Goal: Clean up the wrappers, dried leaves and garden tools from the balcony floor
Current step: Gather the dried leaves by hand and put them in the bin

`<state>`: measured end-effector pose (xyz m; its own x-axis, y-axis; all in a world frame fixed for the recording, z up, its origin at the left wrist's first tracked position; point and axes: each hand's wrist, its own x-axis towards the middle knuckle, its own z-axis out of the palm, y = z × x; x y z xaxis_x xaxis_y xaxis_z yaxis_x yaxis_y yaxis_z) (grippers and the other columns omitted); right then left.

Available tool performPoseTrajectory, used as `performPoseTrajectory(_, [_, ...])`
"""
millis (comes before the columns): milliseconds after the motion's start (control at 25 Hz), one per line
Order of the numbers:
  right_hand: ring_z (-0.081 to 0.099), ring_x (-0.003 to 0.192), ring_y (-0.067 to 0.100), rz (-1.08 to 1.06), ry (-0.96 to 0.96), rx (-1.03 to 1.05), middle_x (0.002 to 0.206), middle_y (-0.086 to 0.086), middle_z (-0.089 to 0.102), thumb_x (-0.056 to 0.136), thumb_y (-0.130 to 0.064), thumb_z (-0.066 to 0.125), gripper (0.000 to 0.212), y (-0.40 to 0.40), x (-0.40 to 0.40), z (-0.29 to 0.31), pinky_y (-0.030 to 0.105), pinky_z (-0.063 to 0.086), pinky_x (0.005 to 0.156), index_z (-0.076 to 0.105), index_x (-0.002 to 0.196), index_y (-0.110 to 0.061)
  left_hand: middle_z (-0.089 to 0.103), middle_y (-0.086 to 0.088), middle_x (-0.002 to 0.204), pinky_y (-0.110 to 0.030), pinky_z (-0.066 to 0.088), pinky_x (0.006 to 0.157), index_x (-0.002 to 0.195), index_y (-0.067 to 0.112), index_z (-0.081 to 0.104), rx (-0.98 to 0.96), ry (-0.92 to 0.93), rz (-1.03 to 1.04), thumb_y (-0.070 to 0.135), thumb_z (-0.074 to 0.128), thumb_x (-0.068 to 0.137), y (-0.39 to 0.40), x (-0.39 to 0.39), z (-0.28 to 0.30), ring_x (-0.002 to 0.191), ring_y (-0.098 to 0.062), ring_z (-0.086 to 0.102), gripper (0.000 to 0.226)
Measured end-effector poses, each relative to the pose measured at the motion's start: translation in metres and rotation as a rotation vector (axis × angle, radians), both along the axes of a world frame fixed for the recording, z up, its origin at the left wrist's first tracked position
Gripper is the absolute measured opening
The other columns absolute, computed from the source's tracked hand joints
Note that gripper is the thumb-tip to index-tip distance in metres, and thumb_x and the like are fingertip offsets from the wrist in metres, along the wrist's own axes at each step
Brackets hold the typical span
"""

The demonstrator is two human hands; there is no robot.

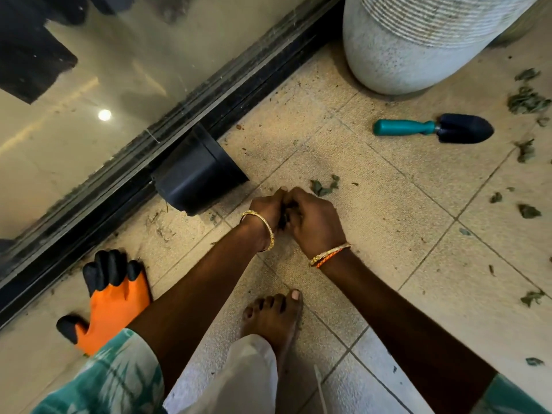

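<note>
Mid-frame, the left hand (pixel 265 209) and right hand (pixel 313 222) are cupping gathered dried leaves (pixel 288 216) in curled fingers, likely bound for disposal, while the trowel (pixel 433 128) is waiting upper right.

On the balcony floor (pixel 388 204), the left hand (pixel 265 210) and right hand (pixel 316 222) meet at centre. A dustpan (pixel 200 174) lies just behind and left of them, against the door track (pixel 125 174). A glove (pixel 116 300) lies near left; a trowel (pixel 433 128) lies far right, before the planter (pixel 418 46). Dried leaves (pixel 527 101) lie scattered right.
</note>
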<state>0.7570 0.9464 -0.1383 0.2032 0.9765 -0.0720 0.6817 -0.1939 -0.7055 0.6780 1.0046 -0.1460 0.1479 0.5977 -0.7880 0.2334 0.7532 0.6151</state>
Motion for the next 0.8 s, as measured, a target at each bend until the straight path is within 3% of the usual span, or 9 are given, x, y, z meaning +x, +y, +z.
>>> performPoseTrajectory(40, [0.064, 0.082, 0.023, 0.001, 0.086, -0.039, 0.089, 0.009, 0.068, 0.082, 0.003, 0.052, 0.02, 0.0, 0.002, 0.004, 0.033, 0.051, 0.075, 0.064, 0.095, -0.006, 0.071, -0.008, 0.068, -0.02, 0.054, 0.059, 0.096, 0.001, 0.063, 0.076, 0.164, -0.084, 0.032, 0.038, 0.102, -0.019, -0.015, -0.012, 0.064, -0.013, 0.069, 0.04])
performPoseTrajectory(80, [0.061, 0.087, 0.017, -0.017, 0.14, -0.059, 0.093, 0.004, 0.067, 0.083, 0.004, 0.052, 0.02, 0.002, 0.008, 0.009, 0.023, 0.048, 0.081, 0.066, 0.093, -0.005, 0.071, -0.015, 0.094, -0.034, 0.054, 0.083, 0.119, 0.001, 0.056, -0.021, 0.034, 0.039, 0.029, 0.034, 0.103, -0.026, -0.039, -0.017, 0.091, -0.024, 0.069, 0.039])
performPoseTrajectory(160, [0.057, 0.092, 0.01, -0.12, 0.135, -0.035, 0.099, 0.0, 0.065, 0.084, 0.0, 0.052, 0.02, 0.007, 0.03, 0.015, 0.012, 0.04, 0.081, 0.068, 0.094, -0.008, 0.067, -0.017, 0.103, -0.059, 0.049, 0.078, 0.133, 0.009, 0.038, 0.021, 0.159, -0.471, 0.027, 0.034, 0.096, -0.084, -0.065, -0.038, 0.094, -0.044, 0.064, 0.042])
performPoseTrajectory(240, [0.056, 0.103, 0.018, -0.19, 0.052, -0.05, 0.111, 0.007, 0.063, 0.084, -0.009, 0.055, 0.024, 0.013, 0.062, 0.002, 0.022, 0.041, 0.088, 0.064, 0.107, -0.009, 0.067, -0.013, 0.09, -0.049, 0.054, 0.069, 0.123, 0.008, 0.044, 0.134, 0.257, -0.402, 0.027, 0.038, 0.092, -0.066, -0.066, -0.04, 0.079, -0.035, 0.069, 0.037])
performPoseTrajectory(280, [0.052, 0.113, 0.023, -0.154, -0.01, -0.091, 0.12, 0.011, 0.058, 0.081, -0.016, 0.057, 0.036, 0.015, 0.075, -0.009, 0.028, 0.04, 0.095, 0.059, 0.116, -0.008, 0.064, -0.01, 0.075, -0.03, 0.054, 0.056, 0.105, 0.008, 0.053, 0.06, 0.121, -0.237, 0.025, 0.041, 0.093, -0.028, -0.053, -0.024, 0.061, -0.021, 0.068, 0.024])
performPoseTrajectory(400, [0.03, 0.136, 0.032, 0.114, -0.187, -0.196, 0.146, 0.015, 0.034, 0.071, -0.039, 0.06, 0.074, 0.008, 0.086, -0.041, 0.044, 0.029, 0.11, 0.041, 0.138, -0.012, 0.04, 0.006, 0.036, -0.008, 0.022, 0.032, 0.057, 0.017, 0.041, -0.063, 0.123, 0.053, 0.028, 0.053, 0.091, 0.024, -0.019, -0.01, 0.025, -0.006, 0.036, 0.037])
performPoseTrajectory(560, [0.047, 0.122, 0.041, 0.312, -0.303, 0.041, 0.131, 0.022, 0.051, 0.083, -0.015, 0.058, 0.041, -0.017, 0.07, -0.062, 0.049, 0.038, 0.101, 0.058, 0.122, -0.003, 0.035, 0.008, 0.03, -0.007, 0.019, 0.031, 0.055, 0.015, 0.04, -0.033, 0.14, -0.002, 0.021, 0.061, 0.086, 0.017, -0.01, -0.006, 0.021, -0.005, 0.029, 0.037])
performPoseTrajectory(680, [0.062, 0.099, 0.038, 0.223, -0.334, 0.212, 0.109, 0.021, 0.065, 0.088, -0.008, 0.045, 0.03, -0.038, 0.075, -0.065, 0.04, 0.048, 0.087, 0.068, 0.104, 0.002, 0.031, 0.009, 0.028, -0.007, 0.016, 0.031, 0.056, 0.015, 0.037, -0.041, 0.095, -0.02, 0.018, 0.058, 0.089, 0.018, -0.002, -0.011, 0.02, -0.004, 0.024, 0.04])
performPoseTrajectory(800, [0.064, 0.079, 0.034, 0.118, -0.376, 0.237, 0.09, 0.016, 0.068, 0.078, 0.003, 0.061, 0.016, -0.045, 0.078, -0.064, 0.031, 0.053, 0.07, 0.072, 0.09, 0.001, 0.033, 0.01, 0.028, -0.008, 0.016, 0.029, 0.058, 0.016, 0.038, -0.059, 0.07, -0.09, 0.026, 0.057, 0.092, 0.016, 0.007, -0.012, 0.02, -0.003, 0.025, 0.04])
